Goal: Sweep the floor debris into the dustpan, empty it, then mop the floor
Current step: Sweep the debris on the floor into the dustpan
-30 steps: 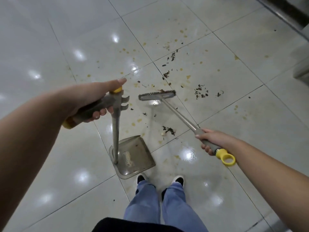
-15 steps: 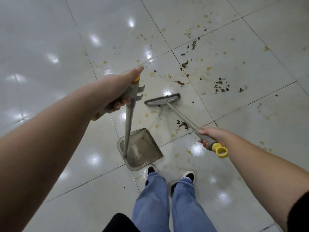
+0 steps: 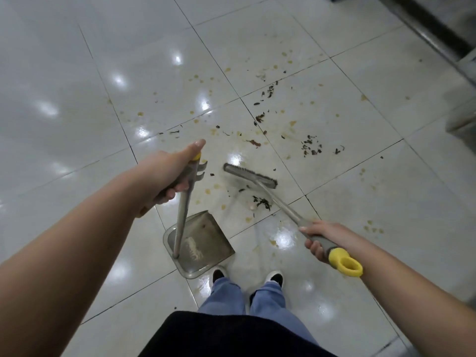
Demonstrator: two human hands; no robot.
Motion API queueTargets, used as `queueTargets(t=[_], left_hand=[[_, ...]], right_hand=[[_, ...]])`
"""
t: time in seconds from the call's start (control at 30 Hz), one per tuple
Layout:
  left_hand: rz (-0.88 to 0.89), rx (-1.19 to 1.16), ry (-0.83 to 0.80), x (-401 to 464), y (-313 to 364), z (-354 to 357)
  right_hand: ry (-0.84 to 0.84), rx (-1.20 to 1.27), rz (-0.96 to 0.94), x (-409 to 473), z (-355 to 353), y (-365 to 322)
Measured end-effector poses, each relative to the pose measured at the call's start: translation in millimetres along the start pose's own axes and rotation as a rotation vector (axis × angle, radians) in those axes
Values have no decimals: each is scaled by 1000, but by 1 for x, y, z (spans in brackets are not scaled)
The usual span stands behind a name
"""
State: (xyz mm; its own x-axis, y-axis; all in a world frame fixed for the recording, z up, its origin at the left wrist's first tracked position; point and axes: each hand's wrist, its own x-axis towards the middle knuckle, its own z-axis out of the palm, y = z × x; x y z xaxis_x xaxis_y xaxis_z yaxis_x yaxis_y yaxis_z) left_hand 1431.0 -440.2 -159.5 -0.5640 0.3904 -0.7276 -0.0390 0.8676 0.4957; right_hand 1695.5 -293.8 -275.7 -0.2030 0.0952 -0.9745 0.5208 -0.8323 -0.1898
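My left hand [image 3: 171, 173] grips the grey and yellow handle of a long-handled dustpan [image 3: 206, 243], whose grey pan rests on the white tiles just ahead of my feet, with pale crumbs inside. My right hand [image 3: 322, 237] holds the grey grip of a broom above its yellow ring end [image 3: 346, 262]. The broom head [image 3: 249, 175] sits on the floor beyond the pan. A small dark pile of debris [image 3: 261, 202] with a pale bit lies between broom head and pan. More dark flakes [image 3: 310, 148] and yellowish stains are scattered farther out.
My two shoes [image 3: 247, 275] and blue trouser legs stand right behind the pan. A dark metal base or threshold [image 3: 435, 29] runs along the upper right corner. Glossy white tiles with dark grout lines spread to the left.
The broom head has turned and slid right and nearer, behind the small dark pile. The dustpan stays where it was; the camera view has shifted.
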Motion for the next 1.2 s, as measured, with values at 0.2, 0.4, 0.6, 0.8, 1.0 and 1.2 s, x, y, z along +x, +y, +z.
queueTargets(t=[0.2,0.4,0.6,0.8,1.0,1.2], left_hand=[[-32,10,6,-4,-16,-11],[-62,-14,23,-10,-36,-13],[-44,-24,51,-5,-55,-27],[-35,-24,53,1,-55,-28],[-25,-26,48,-2,-58,-21],[-19,-1,70,-12,-66,-20]], right_hand=[[-345,523,35,-4,66,-15],[-450,828,59,51,117,-18],[-92,-97,136,97,139,-37],[-44,-702,31,111,161,-36],[46,-756,67,114,129,-18],[148,-576,197,86,23,20]])
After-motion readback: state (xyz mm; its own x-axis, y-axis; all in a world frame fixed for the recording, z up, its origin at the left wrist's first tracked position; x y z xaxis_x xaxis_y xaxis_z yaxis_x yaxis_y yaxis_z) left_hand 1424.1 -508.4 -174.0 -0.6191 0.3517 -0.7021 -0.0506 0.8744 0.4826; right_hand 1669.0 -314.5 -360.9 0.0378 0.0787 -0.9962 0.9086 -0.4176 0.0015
